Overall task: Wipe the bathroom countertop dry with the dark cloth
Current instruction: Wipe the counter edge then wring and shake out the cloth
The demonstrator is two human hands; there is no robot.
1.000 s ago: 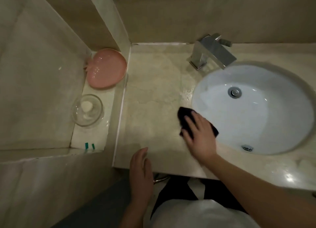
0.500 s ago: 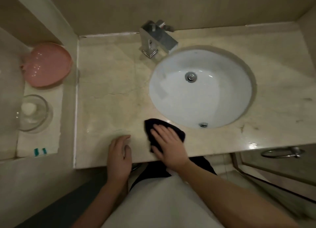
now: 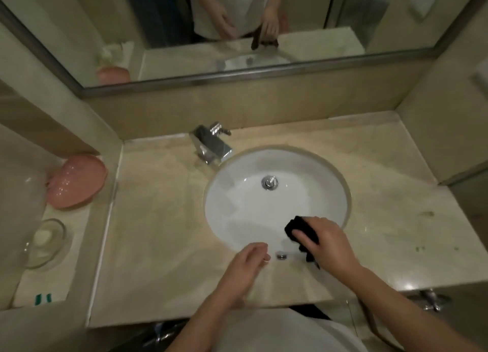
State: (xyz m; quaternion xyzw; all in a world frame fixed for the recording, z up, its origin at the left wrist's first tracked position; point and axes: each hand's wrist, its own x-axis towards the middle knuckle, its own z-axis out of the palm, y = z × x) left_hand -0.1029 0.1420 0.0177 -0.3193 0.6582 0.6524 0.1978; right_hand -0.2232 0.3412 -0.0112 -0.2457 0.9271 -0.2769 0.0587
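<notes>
Place: a bathroom.
Signs: round white basin (image 3: 277, 201) sunk in beige marble countertop (image 3: 158, 233), chrome square tap (image 3: 211, 145), wide wall mirror (image 3: 211, 29), pink soap dish (image 3: 78, 181).

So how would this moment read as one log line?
right hand holding dark cloth at sink front rim | left hand empty, over countertop | wiping underway

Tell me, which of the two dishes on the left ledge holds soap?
The clear glass dish, nearer the person; the pink dish behind it looks empty.
</notes>
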